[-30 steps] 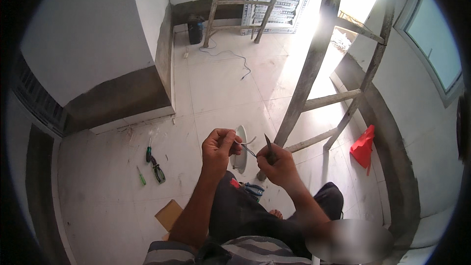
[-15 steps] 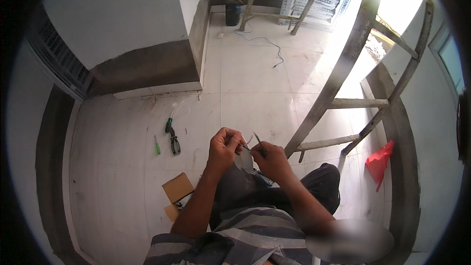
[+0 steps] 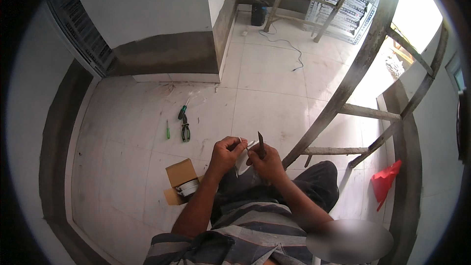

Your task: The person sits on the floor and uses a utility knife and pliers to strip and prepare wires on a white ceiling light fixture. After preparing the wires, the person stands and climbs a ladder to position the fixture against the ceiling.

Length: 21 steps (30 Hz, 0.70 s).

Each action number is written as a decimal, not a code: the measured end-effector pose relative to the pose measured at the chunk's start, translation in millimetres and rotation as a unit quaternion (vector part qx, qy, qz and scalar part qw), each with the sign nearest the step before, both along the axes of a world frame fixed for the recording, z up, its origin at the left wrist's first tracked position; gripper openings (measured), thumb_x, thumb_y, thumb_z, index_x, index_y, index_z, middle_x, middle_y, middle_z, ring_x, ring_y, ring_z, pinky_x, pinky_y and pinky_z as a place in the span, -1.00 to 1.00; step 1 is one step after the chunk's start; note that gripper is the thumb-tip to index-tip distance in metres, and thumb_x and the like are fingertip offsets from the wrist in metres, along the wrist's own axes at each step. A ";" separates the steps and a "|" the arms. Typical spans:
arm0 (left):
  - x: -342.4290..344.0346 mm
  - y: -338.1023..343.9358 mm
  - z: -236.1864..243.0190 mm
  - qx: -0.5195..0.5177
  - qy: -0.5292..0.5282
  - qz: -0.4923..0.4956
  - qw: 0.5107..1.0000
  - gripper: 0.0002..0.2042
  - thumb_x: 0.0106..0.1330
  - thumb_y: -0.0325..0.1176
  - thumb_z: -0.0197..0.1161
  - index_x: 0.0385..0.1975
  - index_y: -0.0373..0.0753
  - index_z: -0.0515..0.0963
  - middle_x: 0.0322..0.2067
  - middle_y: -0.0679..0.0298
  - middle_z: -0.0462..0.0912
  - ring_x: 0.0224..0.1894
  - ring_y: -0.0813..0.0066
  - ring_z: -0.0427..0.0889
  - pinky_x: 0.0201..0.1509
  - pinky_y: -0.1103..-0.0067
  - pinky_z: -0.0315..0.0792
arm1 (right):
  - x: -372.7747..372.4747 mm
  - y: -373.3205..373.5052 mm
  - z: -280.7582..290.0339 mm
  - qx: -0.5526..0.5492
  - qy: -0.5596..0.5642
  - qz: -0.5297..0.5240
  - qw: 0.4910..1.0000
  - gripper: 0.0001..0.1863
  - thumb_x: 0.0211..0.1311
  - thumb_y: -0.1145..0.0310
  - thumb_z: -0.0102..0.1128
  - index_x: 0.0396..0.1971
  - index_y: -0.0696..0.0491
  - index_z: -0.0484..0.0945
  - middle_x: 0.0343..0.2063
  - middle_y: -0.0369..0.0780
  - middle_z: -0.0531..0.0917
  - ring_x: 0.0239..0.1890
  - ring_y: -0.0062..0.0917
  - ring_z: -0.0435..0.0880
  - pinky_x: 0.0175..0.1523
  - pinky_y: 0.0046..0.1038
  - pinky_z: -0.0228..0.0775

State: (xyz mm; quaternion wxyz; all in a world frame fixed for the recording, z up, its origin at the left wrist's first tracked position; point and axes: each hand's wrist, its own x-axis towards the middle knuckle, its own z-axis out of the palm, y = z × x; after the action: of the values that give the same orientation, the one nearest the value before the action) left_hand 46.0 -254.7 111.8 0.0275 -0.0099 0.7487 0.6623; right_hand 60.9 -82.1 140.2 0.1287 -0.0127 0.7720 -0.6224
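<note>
In front of my lap, my left hand [image 3: 227, 155] pinches a thin white cable [image 3: 252, 144] between thumb and fingertips. Close beside it, my right hand [image 3: 265, 163] is wrapped round a knife [image 3: 261, 140], whose dark blade points up and away from me. The right thumb meets the cable near the left fingertips. A white loop hangs below the hands, over my dark trousers; what it belongs to is partly hidden. Left of my left forearm, an opened cardboard box [image 3: 177, 173] holds a white round fitting [image 3: 188, 187].
Pliers [image 3: 185, 131], a dark-green-handled screwdriver [image 3: 182, 114] and a small green screwdriver [image 3: 168, 130] lie on the tiled floor. A wooden ladder [image 3: 354, 64] stands at right, near a red cloth-like piece [image 3: 385, 182]. Farther off are a black bucket [image 3: 258, 14] and blue cable [image 3: 288, 44].
The view has shifted, so the floor things appear farther right and more of the box shows. The knife in my right hand has turned more upright, its blade now plainly visible.
</note>
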 end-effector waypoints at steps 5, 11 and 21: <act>13.8 8.4 -22.7 -0.122 0.064 0.030 0.990 -0.73 0.36 -0.21 0.31 -0.34 -0.34 0.61 -0.51 0.22 0.63 -0.45 0.52 0.51 -0.33 0.48 0.43 | 9.6 12.3 -15.8 -0.020 -0.027 0.010 0.999 -0.84 0.34 0.39 0.21 -0.29 0.18 0.53 -0.58 -0.24 0.68 -0.57 -0.64 0.61 -0.42 -0.56 0.44; 26.4 24.7 -43.2 -0.157 0.027 0.089 0.983 -0.71 0.34 -0.23 0.29 -0.43 -0.35 0.48 -0.54 0.09 0.58 -0.50 0.32 0.53 -0.34 0.38 0.45 | 17.9 21.8 -34.3 0.031 -0.024 0.049 0.998 -0.84 0.33 0.38 0.20 -0.32 0.16 0.50 -0.61 -0.24 0.65 -0.62 -0.61 0.59 -0.49 -0.52 0.43; 30.1 34.9 -65.9 -0.182 0.012 0.104 0.978 -0.70 0.34 -0.24 0.26 -0.45 -0.38 0.46 -0.54 -0.01 0.58 -0.48 0.11 0.59 -0.33 0.29 0.46 | 23.7 30.5 -71.4 0.085 0.038 0.073 0.993 -0.84 0.33 0.37 0.18 -0.34 0.16 0.49 -0.64 -0.25 0.62 -0.64 -0.61 0.59 -0.52 -0.50 0.42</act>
State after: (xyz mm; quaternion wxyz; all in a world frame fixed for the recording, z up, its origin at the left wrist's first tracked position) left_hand 76.1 -219.8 45.9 -0.0526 -0.0851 0.8516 0.5145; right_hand 84.6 -51.6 68.9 0.1453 -0.0817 0.8235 -0.5422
